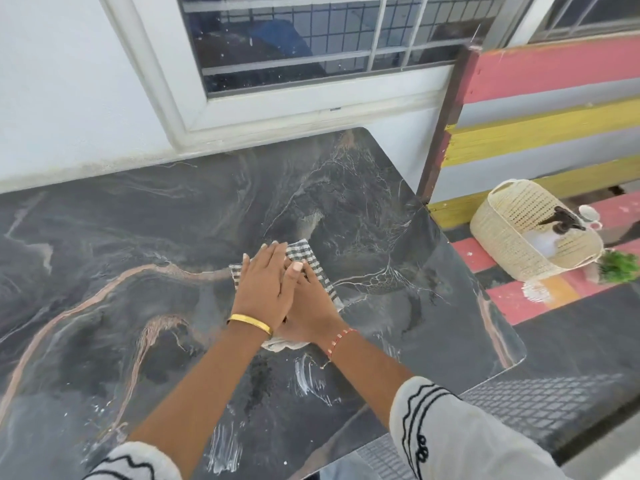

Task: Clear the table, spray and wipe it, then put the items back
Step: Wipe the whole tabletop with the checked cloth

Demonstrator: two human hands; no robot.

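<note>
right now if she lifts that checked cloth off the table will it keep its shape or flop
The grey-and-white checked woven cloth would probably flop: it already lies bunched and folded under the left hand and right hand. It looks thin, so likely light. On the smooth dark marble-patterned table it should slide easily when pushed.

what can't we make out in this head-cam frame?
- Cloth: its middle is hidden under the stacked left hand and right hand.
- Table: left and near parts cut off by the frame edges.
- Spray bottle in the basket: body hidden by the basket wall.
- Items behind the basket: too small to identify.
</note>
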